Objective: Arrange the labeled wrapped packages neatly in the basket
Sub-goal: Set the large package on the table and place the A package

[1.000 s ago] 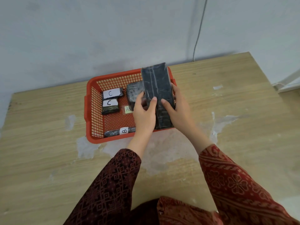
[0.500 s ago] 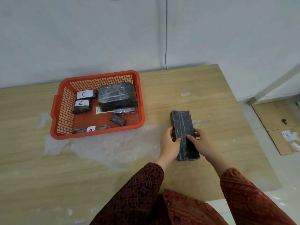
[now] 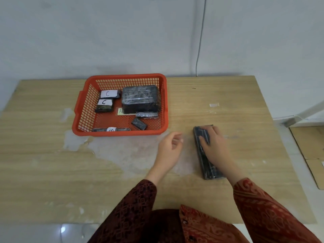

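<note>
While the right hand (image 3: 214,146) lies flat with fingers spread on top of a long black wrapped package (image 3: 207,165), that package rests on the counter (image 3: 245,106) right of centre in the frame, well apart from the basket; the left hand (image 3: 169,148) hovers just left of it, open and loosely curled, gripping nothing, slightly blurred. Up in the left-centre of the frame sits the red mesh basket (image 3: 84,116) on the counter; inside, a large black wrapped block (image 3: 140,99) fills the far right corner; two small packages with white C labels, the upper C package (image 3: 109,93) and the lower C package (image 3: 104,105), sit one behind the other at the left; a yellow label (image 3: 120,111) peeks out from the block's near edge; a slim package (image 3: 147,114) lies just in front of the block; a small dark package (image 3: 139,124) sits tilted nearer the front; a flat package with a white label (image 3: 111,129) lies along the front wall; patterned red sleeves (image 3: 263,207) fill the bottom of the frame.
</note>
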Tool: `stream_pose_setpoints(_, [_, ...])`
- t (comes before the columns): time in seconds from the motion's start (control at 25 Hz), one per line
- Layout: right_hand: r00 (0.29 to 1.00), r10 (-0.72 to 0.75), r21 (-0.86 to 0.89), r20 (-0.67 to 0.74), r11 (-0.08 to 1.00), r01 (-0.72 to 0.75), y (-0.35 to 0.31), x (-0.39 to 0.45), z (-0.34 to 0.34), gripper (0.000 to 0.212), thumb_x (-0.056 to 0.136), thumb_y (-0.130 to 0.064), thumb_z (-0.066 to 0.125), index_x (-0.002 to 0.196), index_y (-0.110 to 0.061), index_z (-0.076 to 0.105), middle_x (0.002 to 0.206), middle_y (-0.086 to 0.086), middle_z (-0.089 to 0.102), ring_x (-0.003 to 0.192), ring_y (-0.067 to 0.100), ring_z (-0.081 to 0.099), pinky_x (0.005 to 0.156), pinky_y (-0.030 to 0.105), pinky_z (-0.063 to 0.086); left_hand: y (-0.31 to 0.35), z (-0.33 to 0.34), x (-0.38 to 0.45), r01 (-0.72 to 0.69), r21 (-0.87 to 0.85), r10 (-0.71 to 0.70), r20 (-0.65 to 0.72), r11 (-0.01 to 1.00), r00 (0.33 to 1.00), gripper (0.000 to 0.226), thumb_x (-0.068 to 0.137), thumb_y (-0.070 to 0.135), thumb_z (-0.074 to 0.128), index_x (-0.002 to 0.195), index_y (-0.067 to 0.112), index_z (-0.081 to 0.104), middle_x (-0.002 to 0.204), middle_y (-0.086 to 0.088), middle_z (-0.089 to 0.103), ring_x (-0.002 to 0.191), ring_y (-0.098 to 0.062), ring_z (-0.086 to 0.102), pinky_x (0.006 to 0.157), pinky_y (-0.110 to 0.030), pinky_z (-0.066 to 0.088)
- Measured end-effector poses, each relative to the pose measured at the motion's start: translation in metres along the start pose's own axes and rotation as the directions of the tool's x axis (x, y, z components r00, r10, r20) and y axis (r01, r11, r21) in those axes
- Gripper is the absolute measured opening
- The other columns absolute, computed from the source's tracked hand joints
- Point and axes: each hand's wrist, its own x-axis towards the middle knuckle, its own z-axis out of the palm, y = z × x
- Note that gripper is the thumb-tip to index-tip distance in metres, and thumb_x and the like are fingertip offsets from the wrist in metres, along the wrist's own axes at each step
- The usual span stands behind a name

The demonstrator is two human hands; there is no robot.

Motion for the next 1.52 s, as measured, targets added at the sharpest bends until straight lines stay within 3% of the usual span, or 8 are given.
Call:
stream_pose_setpoints(0.28, [0.918,-0.356,0.044,0.173,0.934,0.353,-0.117,0.062,0.075,0.021,0.091,-0.011,0.057,0.111,-0.008,0.060,0.108,0.009,0.059,0.095,0.019,0.055,0.084,0.021,0.039,-0.030,-0.169,0.021,-0.211,0.383,0.335,-0.294,0.899,0.895,0.017,0.092,0.008,0.055,0.104,0.010,0.066,0.097,0.001,0.066,0.086,-0.010,0.061,0.076,-0.017,0.048])
stream_pose_setpoints(0.6, [0.953,-0.053,-0.436,0.299,0.881,0.186,-0.161,0.125,0.146,0.040,0.086,-0.014,0.058,0.125,-0.007,0.050,0.125,0.016,0.052,0.118,0.035,0.048,0.095,0.048,0.045,-0.113,-0.284,0.062,-0.125,0.673,0.384,-0.251,0.729,0.888,0.027,0.087,0.008,0.061,0.113,0.000,0.064,0.134,-0.023,0.052,0.132,-0.039,0.042,0.109,-0.049,0.037])
stream_pose_setpoints(0.92, [0.975,-0.002,-0.681,0.221,0.715,0.156,-0.160,0.133,0.158,0.029,0.085,-0.001,0.057,0.114,-0.005,0.054,0.117,0.014,0.058,0.111,0.033,0.056,0.084,0.042,0.049,-0.136,-0.287,0.072,-0.278,0.473,0.410,-0.200,0.836,0.890,0.036,0.094,0.031,0.043,0.111,0.007,0.065,0.145,-0.013,0.046,0.148,-0.025,0.017,0.114,-0.011,0.013])
stream_pose_setpoints(1.04, [0.980,0.015,-0.506,0.198,0.858,0.089,-0.159,0.133,0.147,0.023,0.084,-0.009,0.062,0.106,-0.005,0.059,0.106,0.014,0.061,0.097,0.031,0.060,0.079,0.040,0.049,-0.137,-0.283,0.073,-0.309,0.429,0.434,-0.234,0.849,0.870,0.032,0.094,0.028,0.044,0.102,0.009,0.068,0.139,-0.013,0.051,0.146,-0.026,0.022,0.114,-0.012,0.016])
stream_pose_setpoints(1.16, [0.946,0.183,0.039,0.267,0.979,-0.200,-0.169,0.129,0.135,0.027,0.088,-0.018,0.063,0.113,-0.009,0.062,0.091,0.005,0.065,0.073,0.010,0.062,0.069,0.026,0.052,-0.137,-0.281,0.074,-0.310,0.396,0.430,-0.260,0.864,0.865,0.031,0.093,0.027,0.045,0.097,0.008,0.068,0.137,-0.014,0.054,0.145,-0.027,0.025,0.112,-0.011,0.020])
stream_pose_setpoints(1.32, [0.801,0.274,0.610,0.532,0.532,-0.587,-0.194,0.128,0.142,0.023,0.098,-0.012,0.047,0.115,-0.015,0.062,0.098,0.006,0.068,0.080,0.013,0.069,0.069,0.027,0.060,-0.140,-0.283,0.075,-0.351,0.409,0.473,-0.251,0.843,0.844,0.028,0.092,0.027,0.046,0.094,0.009,0.068,0.137,-0.013,0.054,0.145,-0.027,0.026,0.108,-0.012,0.028])
stream_pose_setpoints(1.4, [0.773,0.230,0.627,0.591,0.472,-0.620,-0.206,0.130,0.157,0.022,0.096,-0.009,0.050,0.114,-0.013,0.061,0.102,0.008,0.067,0.086,0.017,0.069,0.075,0.028,0.058,-0.140,-0.284,0.075,-0.353,0.415,0.479,-0.251,0.839,0.842,0.027,0.092,0.028,0.047,0.094,0.011,0.068,0.138,-0.011,0.054,0.145,-0.025,0.025,0.102,-0.021,0.038])
stream_pose_setpoints(1.52, [0.821,0.159,0.347,0.548,0.850,-0.396,-0.220,0.140,0.183,0.031,0.089,-0.016,0.063,0.120,-0.014,0.060,0.112,0.007,0.068,0.100,0.018,0.064,0.088,0.033,0.052,-0.142,-0.286,0.076,-0.368,0.421,0.490,-0.231,0.829,0.840,0.025,0.092,0.028,0.048,0.096,0.011,0.067,0.140,-0.012,0.052,0.146,-0.025,0.022,0.102,-0.031,0.043])
